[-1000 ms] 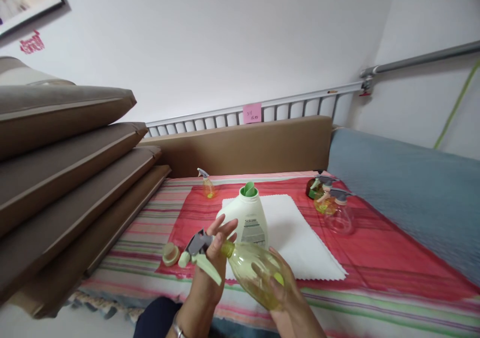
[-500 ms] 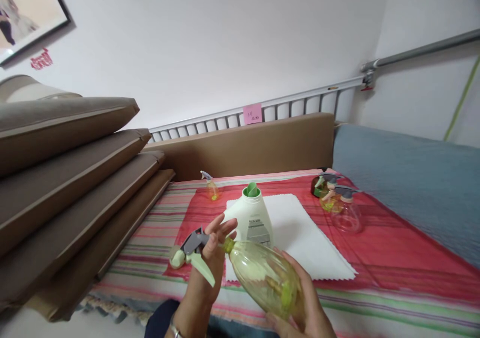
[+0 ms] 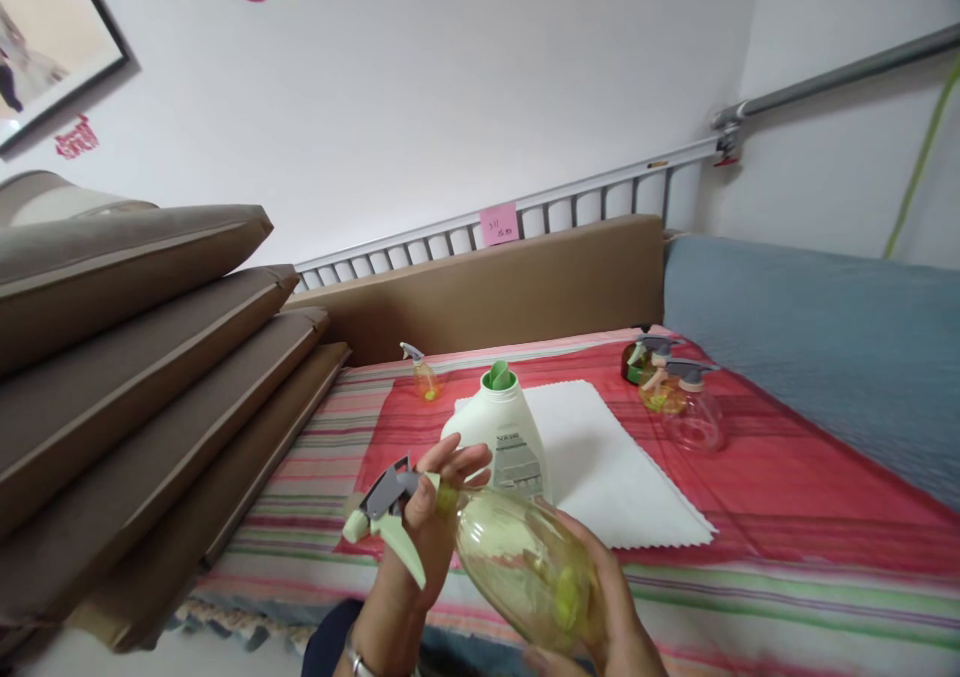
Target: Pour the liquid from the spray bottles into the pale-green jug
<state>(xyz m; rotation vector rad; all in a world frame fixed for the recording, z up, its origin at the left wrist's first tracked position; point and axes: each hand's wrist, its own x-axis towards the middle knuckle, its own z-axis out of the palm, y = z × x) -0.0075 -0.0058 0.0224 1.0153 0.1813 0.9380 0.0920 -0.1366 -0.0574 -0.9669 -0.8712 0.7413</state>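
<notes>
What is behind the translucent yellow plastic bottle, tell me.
Behind the translucent yellow plastic bottle, a white green-mouthed plastic jug and a white zigzag-edged sheet show. Bottle and left hand hide much of the jug's lower part, so that cannot be seen.

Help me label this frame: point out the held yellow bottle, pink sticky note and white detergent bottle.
Held yellow bottle [image 3: 510, 562]: head view, its body.
Pink sticky note [image 3: 499, 224]: head view, centre.
White detergent bottle [image 3: 493, 424]: head view, upper body.
</notes>
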